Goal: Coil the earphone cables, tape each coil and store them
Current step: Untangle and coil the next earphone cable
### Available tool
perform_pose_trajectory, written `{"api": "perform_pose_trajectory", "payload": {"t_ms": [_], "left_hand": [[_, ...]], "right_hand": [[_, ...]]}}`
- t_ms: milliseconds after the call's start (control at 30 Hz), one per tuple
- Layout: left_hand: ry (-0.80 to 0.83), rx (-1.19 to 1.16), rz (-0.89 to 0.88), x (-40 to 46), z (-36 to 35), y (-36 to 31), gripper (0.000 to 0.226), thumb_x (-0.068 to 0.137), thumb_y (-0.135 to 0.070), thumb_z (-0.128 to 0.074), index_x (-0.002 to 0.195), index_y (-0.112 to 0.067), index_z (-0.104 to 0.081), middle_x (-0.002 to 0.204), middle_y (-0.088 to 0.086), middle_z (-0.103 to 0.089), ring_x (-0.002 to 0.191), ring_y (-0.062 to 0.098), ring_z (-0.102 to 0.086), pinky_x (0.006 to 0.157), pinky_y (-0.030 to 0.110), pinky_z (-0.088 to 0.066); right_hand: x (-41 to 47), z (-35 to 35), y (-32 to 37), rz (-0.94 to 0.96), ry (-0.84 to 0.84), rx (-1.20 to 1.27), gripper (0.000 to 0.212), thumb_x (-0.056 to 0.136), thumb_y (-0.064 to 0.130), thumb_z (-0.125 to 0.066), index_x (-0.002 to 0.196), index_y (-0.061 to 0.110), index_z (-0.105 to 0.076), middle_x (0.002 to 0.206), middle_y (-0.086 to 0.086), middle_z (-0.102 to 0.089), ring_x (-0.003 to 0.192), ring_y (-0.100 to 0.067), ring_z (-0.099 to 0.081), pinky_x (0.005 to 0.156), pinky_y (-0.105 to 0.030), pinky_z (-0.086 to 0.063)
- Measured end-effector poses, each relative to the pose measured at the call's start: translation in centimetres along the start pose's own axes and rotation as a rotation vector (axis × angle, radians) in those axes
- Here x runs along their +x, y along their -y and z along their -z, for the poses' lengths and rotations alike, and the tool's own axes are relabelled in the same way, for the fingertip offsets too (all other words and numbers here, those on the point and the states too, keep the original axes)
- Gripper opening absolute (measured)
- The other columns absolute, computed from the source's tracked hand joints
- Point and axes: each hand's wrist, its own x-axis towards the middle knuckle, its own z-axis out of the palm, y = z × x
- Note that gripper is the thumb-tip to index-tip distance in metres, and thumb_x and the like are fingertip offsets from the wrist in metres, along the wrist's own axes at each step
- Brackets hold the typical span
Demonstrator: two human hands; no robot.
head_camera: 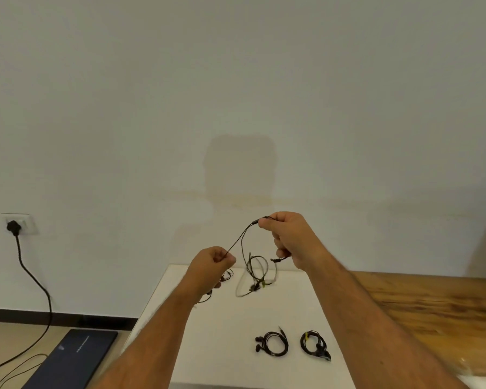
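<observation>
At the far left a black plug (13, 227) sits in a white wall socket (21, 224), and its cord (37, 279) hangs down to the floor. Below it, left of the counter (230, 346), a dark flat box (73, 357) lies on the floor; it carries a small pale mark and a line of writing, too small to read.

The left hand (212, 263) is raised above the far left corner of the counter. Its fingers are curled in, and thumb and forefinger pinch a thin black cable (237, 238). The cable goes up and to the right to the right hand (288, 235), which is higher, in front of the wall. This hand is also closed: its fingertips pinch the cable near the top, where it splits in two, and its lower fingers hold another part, with a short dark end sticking out to the left. Between the two hands a loop of the cable hangs down toward the counter.

Under the left hand some reddish earphones (226, 276) lie on the counter, partly hidden. Right of them, under the hanging loop, is a loose tangle (257, 279) of cables. Near the front of the counter lie two black coils: the left coil (272, 343) with its earbuds at the left side, and the right coil (314, 345) with a yellow band on it.
</observation>
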Motion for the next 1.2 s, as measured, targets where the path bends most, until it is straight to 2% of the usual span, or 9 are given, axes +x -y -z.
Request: {"api": "perform_pose_trajectory", "payload": {"t_ms": [67,200,267,367,467,767,933,1067,1200], "left_hand": [[-0.051,-0.005,-0.016,-0.1,0.1,-0.3,0.014,0.093,-0.032,-0.059,0.097,-0.019,-0.065,0.094,0.005,-0.065,0.070,0.015,-0.058,0.055,0.025,-0.049],[0.158,-0.316,-0.091,-0.5,0.1,-2.4,0.034,0.090,-0.019,-0.057,0.124,-0.025,-0.057,0.115,-0.006,-0.067,0.111,0.012,-0.061,0.091,0.034,-0.044],[0.217,-0.468,-0.178,-0.7,-0.1,-3.9,0.037,0.087,-0.016,-0.056,0.124,-0.022,-0.060,0.095,-0.002,-0.071,0.095,0.016,-0.068,0.095,0.038,-0.045],[0.127,-0.582,-0.227,-1.0,-0.1,-5.6,0.023,0.100,-0.025,-0.051,0.113,-0.012,-0.065,0.061,-0.004,-0.040,0.051,0.011,-0.041,0.071,0.036,-0.054],[0.107,-0.563,-0.192,-1.1,0.8,-5.7,0.031,0.100,-0.037,-0.045,0.098,-0.011,-0.063,0.060,-0.005,-0.026,0.051,0.011,-0.021,0.044,0.021,-0.030],[0.337,-0.944,-0.148,-3.0,3.3,-7.5,0.029,0.098,-0.035,-0.042,0.075,-0.020,-0.051,0.053,-0.010,-0.021,0.039,0.005,-0.020,0.052,0.026,-0.043],[0.202,-1.046,-0.238,-3.1,5.4,-11.4,0.021,0.101,-0.029,-0.042,0.089,-0.019,-0.055,0.053,-0.011,-0.031,0.041,0.004,-0.030,0.040,0.018,-0.038],[0.101,-1.031,-0.203,-2.8,6.7,-12.5,0.023,0.100,-0.034,-0.045,0.092,-0.018,-0.058,0.050,-0.011,-0.032,0.040,0.004,-0.034,0.067,0.032,-0.059],[0.143,-0.888,-0.197,-3.8,7.8,-13.9,0.025,0.100,-0.038,-0.046,0.086,-0.020,-0.056,0.052,-0.010,-0.034,0.040,0.004,-0.034,0.052,0.024,-0.051]], "right_hand": [[-0.2,0.2,0.4,-0.015,0.065,-0.065,0.014,0.091,0.015,-0.067,0.079,0.010,-0.062,0.054,0.003,-0.032,0.041,-0.009,-0.021,0.039,-0.020,-0.021],[-0.6,-0.3,1.3,0.034,0.136,-0.243,0.015,0.090,0.017,-0.067,0.077,0.011,-0.065,0.053,0.003,-0.037,0.040,-0.009,-0.025,0.040,-0.022,-0.022],[-0.7,-0.7,1.9,0.069,0.127,-0.286,0.016,0.091,0.020,-0.066,0.076,0.013,-0.065,0.053,0.002,-0.039,0.040,-0.010,-0.026,0.039,-0.022,-0.023],[-0.8,-0.7,2.8,0.122,0.107,-0.233,0.016,0.091,0.020,-0.066,0.076,0.012,-0.065,0.049,0.005,-0.035,0.040,-0.009,-0.023,0.040,-0.022,-0.019],[-0.8,-0.1,4.1,0.169,0.073,-0.143,0.016,0.091,0.016,-0.067,0.076,0.011,-0.063,0.045,0.008,-0.032,0.039,-0.009,-0.021,0.040,-0.021,-0.018],[0.6,0.6,2.7,0.274,-0.177,-0.385,0.026,0.095,0.028,-0.061,0.083,0.005,-0.066,0.056,0.008,-0.043,0.048,-0.005,-0.037,0.051,-0.021,-0.032],[-1.2,-1.2,1.8,0.257,0.122,-0.572,0.032,0.103,0.034,-0.045,0.087,0.016,-0.067,0.067,0.008,-0.050,0.057,-0.002,-0.044,0.055,-0.018,-0.034],[-2.1,-1.7,2.1,0.173,0.247,-0.451,0.028,0.103,0.036,-0.044,0.094,0.017,-0.063,0.067,0.005,-0.050,0.049,-0.005,-0.042,0.053,-0.021,-0.042],[-2.1,-1.2,2.2,0.136,0.327,-0.208,0.030,0.086,0.038,-0.071,0.103,0.019,-0.057,0.082,-0.003,-0.071,0.077,-0.017,-0.069,0.089,-0.038,-0.051]]}}
